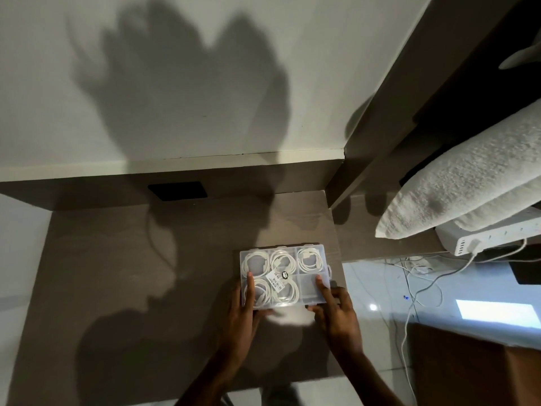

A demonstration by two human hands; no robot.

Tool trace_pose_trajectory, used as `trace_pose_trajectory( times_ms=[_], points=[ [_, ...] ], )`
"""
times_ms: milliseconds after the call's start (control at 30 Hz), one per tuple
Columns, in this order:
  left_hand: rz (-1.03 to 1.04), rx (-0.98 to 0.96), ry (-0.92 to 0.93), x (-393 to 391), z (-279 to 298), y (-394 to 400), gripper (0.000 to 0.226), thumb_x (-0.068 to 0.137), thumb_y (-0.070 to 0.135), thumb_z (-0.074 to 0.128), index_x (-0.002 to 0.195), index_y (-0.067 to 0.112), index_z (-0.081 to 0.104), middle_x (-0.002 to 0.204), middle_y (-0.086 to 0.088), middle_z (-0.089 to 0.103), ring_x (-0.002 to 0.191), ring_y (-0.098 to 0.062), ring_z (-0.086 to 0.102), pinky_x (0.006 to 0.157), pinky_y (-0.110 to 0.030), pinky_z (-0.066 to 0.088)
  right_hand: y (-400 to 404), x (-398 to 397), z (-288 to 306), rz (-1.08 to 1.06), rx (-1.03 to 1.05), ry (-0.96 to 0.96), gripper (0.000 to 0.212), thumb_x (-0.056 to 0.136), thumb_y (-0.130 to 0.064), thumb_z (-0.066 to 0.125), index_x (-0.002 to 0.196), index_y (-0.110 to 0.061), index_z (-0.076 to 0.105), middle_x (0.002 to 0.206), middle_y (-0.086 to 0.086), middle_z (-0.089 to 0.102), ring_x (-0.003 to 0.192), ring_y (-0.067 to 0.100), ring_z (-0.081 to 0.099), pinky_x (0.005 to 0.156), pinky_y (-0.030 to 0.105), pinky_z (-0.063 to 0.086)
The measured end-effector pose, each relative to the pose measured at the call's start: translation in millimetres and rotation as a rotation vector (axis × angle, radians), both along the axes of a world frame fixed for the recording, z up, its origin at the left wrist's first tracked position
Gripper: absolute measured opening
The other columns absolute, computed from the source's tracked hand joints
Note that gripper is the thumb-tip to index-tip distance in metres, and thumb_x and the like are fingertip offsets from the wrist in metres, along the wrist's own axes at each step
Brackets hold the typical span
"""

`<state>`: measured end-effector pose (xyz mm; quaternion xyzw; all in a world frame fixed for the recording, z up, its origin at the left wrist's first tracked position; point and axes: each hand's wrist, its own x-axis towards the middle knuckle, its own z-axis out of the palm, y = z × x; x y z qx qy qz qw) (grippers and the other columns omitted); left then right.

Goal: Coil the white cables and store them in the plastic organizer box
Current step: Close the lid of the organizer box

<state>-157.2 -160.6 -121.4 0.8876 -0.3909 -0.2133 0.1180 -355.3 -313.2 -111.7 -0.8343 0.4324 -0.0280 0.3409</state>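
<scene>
1. The clear rectangular plastic organizer box [283,276] sits on the brown wooden desk [117,273], lid looks shut.
2. Left hand [244,313] and right hand [336,307] each clamp a near corner, fingers flat on the lid, thumbs at the front edge.
3. Coiled white cables [309,259] fill five compartments; the one under the right fingertips looks empty.
4. Judgement: storing nearly done. More loose white cords [421,269] lie on the floor right of the right hand; can't tell if they belong.
</scene>
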Motion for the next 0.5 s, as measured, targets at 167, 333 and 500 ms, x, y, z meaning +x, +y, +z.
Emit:
trace_pose_trajectory(
  times_ms=[167,333,500],
  points=[
    [-0.058,-0.008,-0.019,-6,-10,3,0.106,0.085,0.043,0.075,0.158,0.028,0.000,0.159,-0.012,0.044,0.140,-0.029,0.051,0.102,-0.042,0.057,5,-2,-9,0.048,-0.084,0.003,0.065,0.104,-0.039,0.057,0.164,-0.026,0.035,0.151,0.017,0.045,0.127,0.032,0.062,0.086,0.045,0.069],
    [0.011,-0.069,0.061,4,6,-15,0.097,0.070,0.042,0.088,0.152,0.019,0.040,0.145,-0.017,0.059,0.119,-0.031,0.068,0.078,-0.036,0.065,-7,10,3,0.000,-0.052,0.007,0.068,0.104,-0.049,0.055,0.165,-0.031,0.030,0.149,0.015,0.048,0.122,0.030,0.064,0.083,0.040,0.069],
    [0.153,-0.321,0.158,39,12,-68,0.073,0.094,0.020,0.071,0.156,0.020,0.034,0.157,-0.011,0.043,0.140,-0.025,0.047,0.110,-0.036,0.049,-68,56,17,-0.009,-0.021,0.092,0.078,0.105,-0.039,0.060,0.167,-0.036,0.013,0.163,0.016,0.034,0.135,0.033,0.055,0.100,0.050,0.062]
  ],
)
